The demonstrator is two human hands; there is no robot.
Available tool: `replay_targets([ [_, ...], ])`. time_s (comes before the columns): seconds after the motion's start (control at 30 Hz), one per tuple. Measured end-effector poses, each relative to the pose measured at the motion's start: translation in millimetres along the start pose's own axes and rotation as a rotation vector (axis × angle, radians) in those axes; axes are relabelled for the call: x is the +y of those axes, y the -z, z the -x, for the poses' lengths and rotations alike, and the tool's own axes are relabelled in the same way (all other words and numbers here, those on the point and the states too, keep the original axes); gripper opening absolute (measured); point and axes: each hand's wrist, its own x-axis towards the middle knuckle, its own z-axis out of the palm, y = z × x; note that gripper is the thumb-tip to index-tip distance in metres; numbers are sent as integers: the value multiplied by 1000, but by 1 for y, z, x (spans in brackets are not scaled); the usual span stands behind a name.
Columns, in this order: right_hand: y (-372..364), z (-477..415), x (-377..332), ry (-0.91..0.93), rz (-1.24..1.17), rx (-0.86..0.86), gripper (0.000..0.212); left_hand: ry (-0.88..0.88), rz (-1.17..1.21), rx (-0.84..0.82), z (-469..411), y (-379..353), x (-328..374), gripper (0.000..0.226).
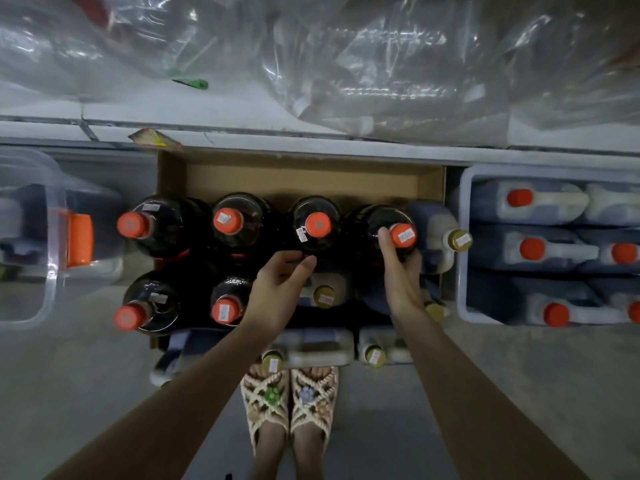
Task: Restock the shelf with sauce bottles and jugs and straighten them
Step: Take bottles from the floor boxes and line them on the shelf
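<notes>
**Hands at the bottle box**

Head view: the right hand [401, 275] gripped the dark sauce bottle [403, 235] just below its orange cap. That bottle stood at the right end of the back row in the cardboard box [301, 183]. The left hand [277, 296] held nothing, its fingers loosely curled just in front of the neighbouring bottle [318, 225]. A gold-capped jug [446, 237] stood between the box and the grey tub [462, 271].

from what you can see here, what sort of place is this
Probably a shop or its stockroom: a cardboard box of dark, orange-capped bottles with stickers, a tub packed with jugs beside it, and plastic-wrapped goods on the shelf above.
</notes>
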Motion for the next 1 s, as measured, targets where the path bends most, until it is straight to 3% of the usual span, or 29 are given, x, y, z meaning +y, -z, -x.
replay_targets([
  [0.17, -5, -11, 6, 18, -132, -8, 93, -12, -46, -29, -7, 0, -1, 27],
  [0.43, -14, -16, -13, 75, -262, 53, 70, -29, -55, -45, -11, 11, 4, 19],
  [0.63, 2, 14, -44, 220, -157, 74, 50, -57, -47, -44, 4, 17, 31, 9],
  [0.73, 14, 44, -73, 281, -116, 76, 50, -73, -30, -50, 22, 18, 55, 7],
  [0.93, 54, 131, -145, 375, -2, 52, 32, -129, 55, -129, 86, 18, 128, 24],
  [1.0, 69, 171, -165, 405, 28, 32, 31, -173, 49, -189, 117, 21, 158, 45],
])
